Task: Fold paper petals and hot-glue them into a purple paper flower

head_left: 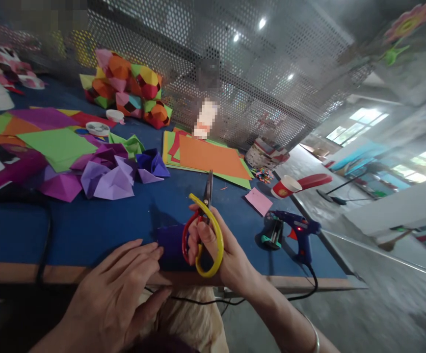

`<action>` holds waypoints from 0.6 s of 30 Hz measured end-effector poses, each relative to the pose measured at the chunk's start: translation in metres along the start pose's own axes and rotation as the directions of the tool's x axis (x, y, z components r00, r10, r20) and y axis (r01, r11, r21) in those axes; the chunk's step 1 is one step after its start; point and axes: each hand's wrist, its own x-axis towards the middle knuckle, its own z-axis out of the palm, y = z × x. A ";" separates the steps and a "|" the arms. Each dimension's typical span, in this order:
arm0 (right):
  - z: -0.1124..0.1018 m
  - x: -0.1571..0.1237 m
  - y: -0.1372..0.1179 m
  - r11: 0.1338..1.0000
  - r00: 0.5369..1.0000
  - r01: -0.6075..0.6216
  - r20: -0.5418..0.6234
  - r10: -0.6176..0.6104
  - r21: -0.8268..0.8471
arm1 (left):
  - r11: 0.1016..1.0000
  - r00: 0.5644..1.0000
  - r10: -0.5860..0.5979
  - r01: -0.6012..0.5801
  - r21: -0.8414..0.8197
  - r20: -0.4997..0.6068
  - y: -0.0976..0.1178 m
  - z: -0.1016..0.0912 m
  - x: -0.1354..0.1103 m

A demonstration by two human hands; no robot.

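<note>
Head view: my left hand (119, 289) lies flat, fingertips on the purple paper (171, 245) at the table (98, 225) edge. My right hand (218, 250) grips scissors (205, 230), blades closed. Beyond: glue gun (296, 233), red cup (284, 186), print unreadable.

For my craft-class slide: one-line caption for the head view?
Right hand grips yellow-red scissors over dark purple paper that the left hand steadies.

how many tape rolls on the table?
2. One white tape roll lies flat by the green paper sheet; a second, smaller roll sits just behind it, in front of the multicoloured paper block. Others may be hidden under the paper.
</note>
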 end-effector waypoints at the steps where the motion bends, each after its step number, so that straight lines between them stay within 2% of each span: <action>1: -0.005 -0.001 -0.001 1.000 1.000 0.004 -0.009 -0.004 -0.029 | 1.000 1.000 0.001 -0.001 -0.001 -0.002 0.000 0.000 0.000; 7: -0.037 -0.011 -0.003 0.993 0.998 0.025 -0.056 -0.032 -0.115 | 1.000 1.000 0.008 -0.009 0.016 0.022 -0.002 0.000 0.000; 11: -0.048 -0.014 -0.004 0.991 0.993 0.038 -0.110 -0.053 -0.132 | 1.000 1.000 0.008 -0.009 0.020 0.027 -0.002 0.000 -0.001; 16: -0.059 -0.005 -0.012 0.985 0.992 -0.038 -0.125 0.017 -0.170 | 0.999 0.999 -0.039 0.038 0.018 0.033 -0.001 0.002 -0.003; 18: -0.071 0.002 -0.016 0.959 0.982 -0.108 -0.177 0.062 -0.263 | 0.997 0.995 -0.077 0.076 0.007 0.066 0.000 0.000 0.001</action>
